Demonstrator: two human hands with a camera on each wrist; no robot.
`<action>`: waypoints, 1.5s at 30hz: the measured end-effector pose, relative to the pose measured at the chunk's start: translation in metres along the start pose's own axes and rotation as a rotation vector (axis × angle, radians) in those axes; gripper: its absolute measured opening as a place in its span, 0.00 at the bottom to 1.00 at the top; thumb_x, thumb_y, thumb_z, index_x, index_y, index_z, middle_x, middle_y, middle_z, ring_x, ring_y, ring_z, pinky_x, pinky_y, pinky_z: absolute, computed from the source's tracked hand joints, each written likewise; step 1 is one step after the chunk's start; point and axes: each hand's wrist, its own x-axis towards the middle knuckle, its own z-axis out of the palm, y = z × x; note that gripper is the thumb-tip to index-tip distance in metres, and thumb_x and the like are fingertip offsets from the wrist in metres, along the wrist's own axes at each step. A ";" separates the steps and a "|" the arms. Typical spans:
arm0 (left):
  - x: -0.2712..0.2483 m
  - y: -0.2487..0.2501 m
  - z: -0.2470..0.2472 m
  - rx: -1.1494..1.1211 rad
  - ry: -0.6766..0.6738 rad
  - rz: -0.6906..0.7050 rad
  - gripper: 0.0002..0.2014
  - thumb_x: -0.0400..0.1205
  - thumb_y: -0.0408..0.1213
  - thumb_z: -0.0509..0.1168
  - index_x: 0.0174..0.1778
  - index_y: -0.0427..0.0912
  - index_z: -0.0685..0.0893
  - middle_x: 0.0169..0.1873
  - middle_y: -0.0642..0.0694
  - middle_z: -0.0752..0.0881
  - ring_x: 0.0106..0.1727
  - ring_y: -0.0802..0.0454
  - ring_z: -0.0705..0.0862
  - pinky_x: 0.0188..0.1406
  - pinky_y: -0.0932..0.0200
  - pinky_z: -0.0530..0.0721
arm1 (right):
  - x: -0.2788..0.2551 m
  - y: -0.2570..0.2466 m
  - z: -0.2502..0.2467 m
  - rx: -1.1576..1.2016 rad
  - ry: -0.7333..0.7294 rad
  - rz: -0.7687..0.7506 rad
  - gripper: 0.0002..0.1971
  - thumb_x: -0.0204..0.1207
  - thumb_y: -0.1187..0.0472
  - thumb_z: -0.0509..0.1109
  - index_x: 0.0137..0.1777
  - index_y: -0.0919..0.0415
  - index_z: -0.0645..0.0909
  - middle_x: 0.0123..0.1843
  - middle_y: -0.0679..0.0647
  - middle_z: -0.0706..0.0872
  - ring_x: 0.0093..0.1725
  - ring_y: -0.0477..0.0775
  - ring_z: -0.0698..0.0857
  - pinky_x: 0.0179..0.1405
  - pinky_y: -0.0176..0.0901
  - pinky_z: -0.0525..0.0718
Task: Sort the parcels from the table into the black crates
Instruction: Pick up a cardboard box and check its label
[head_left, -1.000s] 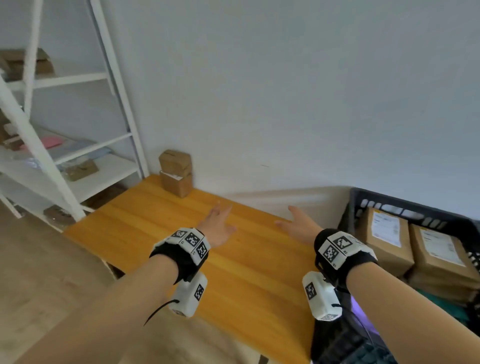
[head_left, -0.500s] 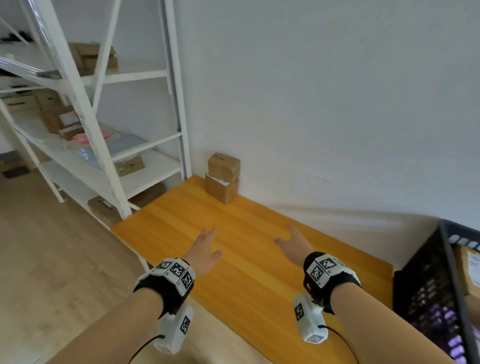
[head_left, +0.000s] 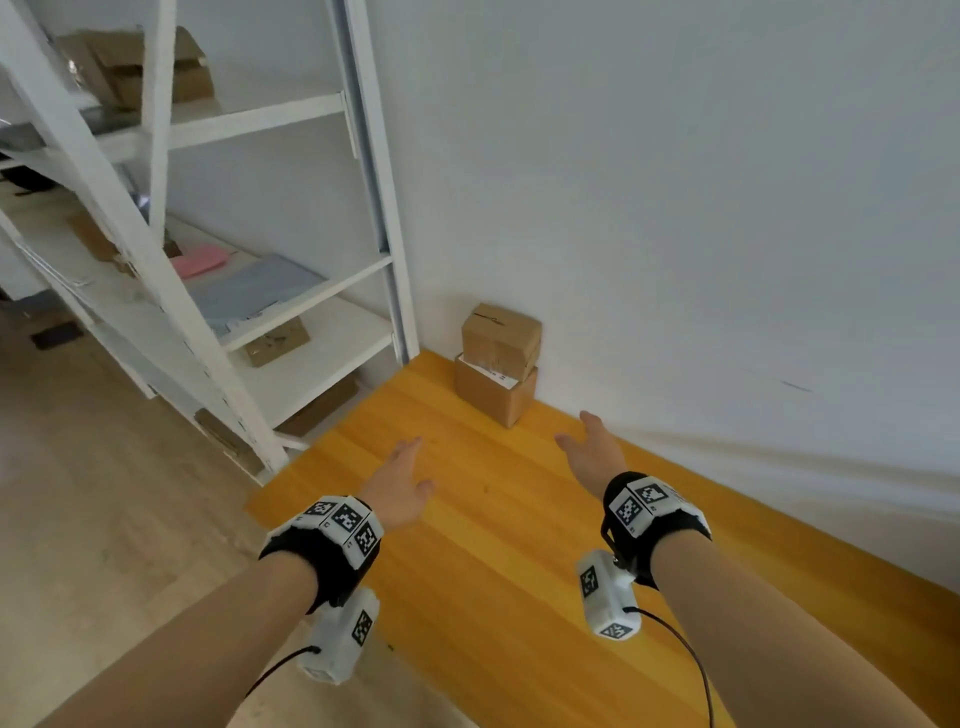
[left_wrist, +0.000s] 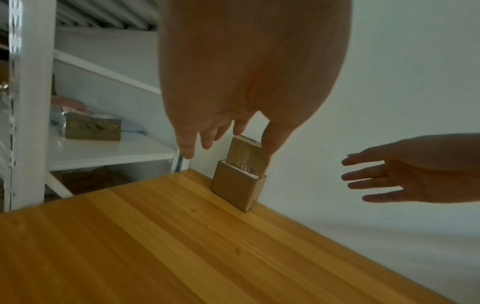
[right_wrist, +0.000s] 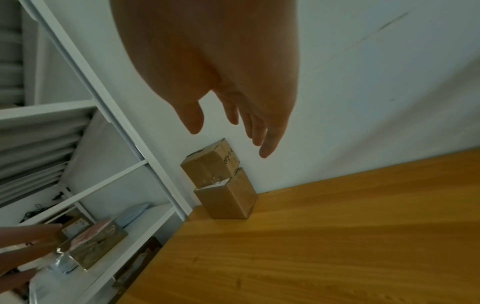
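Two small cardboard parcels are stacked in the far left corner of the wooden table (head_left: 519, 545), against the wall: an upper parcel (head_left: 500, 335) on a lower parcel (head_left: 493, 395) with a white label on top. My left hand (head_left: 402, 478) and right hand (head_left: 589, 449) reach toward the stack with fingers spread, both empty and short of it. The left wrist view has the upper parcel (left_wrist: 246, 154) just past my fingertips, and the lower parcel (left_wrist: 237, 188) beneath it. The right wrist view looks at the same stack (right_wrist: 221, 185). No black crate is in view.
A white metal shelf unit (head_left: 218, 291) stands left of the table, holding cardboard boxes, a pink packet (head_left: 200, 260) and grey mailers. A white wall (head_left: 675, 208) runs along the table's far edge. Wooden floor (head_left: 78, 493) lies to the left.
The view has swung left: the black crate with parcels has left the frame and the shelf has come in. Both hands have moved closer to the stacked parcels, still empty.
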 end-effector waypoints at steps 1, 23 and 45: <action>0.009 -0.003 -0.004 -0.022 0.020 0.004 0.32 0.87 0.42 0.57 0.84 0.46 0.48 0.84 0.46 0.49 0.82 0.46 0.58 0.79 0.49 0.62 | 0.008 -0.002 0.007 0.005 0.006 0.007 0.31 0.85 0.53 0.60 0.84 0.57 0.53 0.83 0.58 0.61 0.80 0.61 0.65 0.73 0.53 0.69; 0.282 -0.015 -0.082 -0.371 -0.172 0.220 0.30 0.87 0.51 0.52 0.82 0.40 0.57 0.81 0.44 0.62 0.79 0.48 0.64 0.75 0.53 0.63 | 0.178 -0.069 0.096 0.227 0.237 0.266 0.36 0.82 0.51 0.65 0.84 0.58 0.52 0.84 0.55 0.60 0.81 0.58 0.64 0.74 0.53 0.69; 0.291 0.013 -0.075 -0.607 -0.136 0.265 0.17 0.88 0.50 0.47 0.62 0.44 0.74 0.44 0.54 0.76 0.57 0.48 0.77 0.65 0.48 0.75 | 0.144 -0.083 0.086 0.401 0.289 0.106 0.34 0.77 0.77 0.63 0.80 0.50 0.65 0.79 0.48 0.70 0.79 0.50 0.65 0.74 0.48 0.69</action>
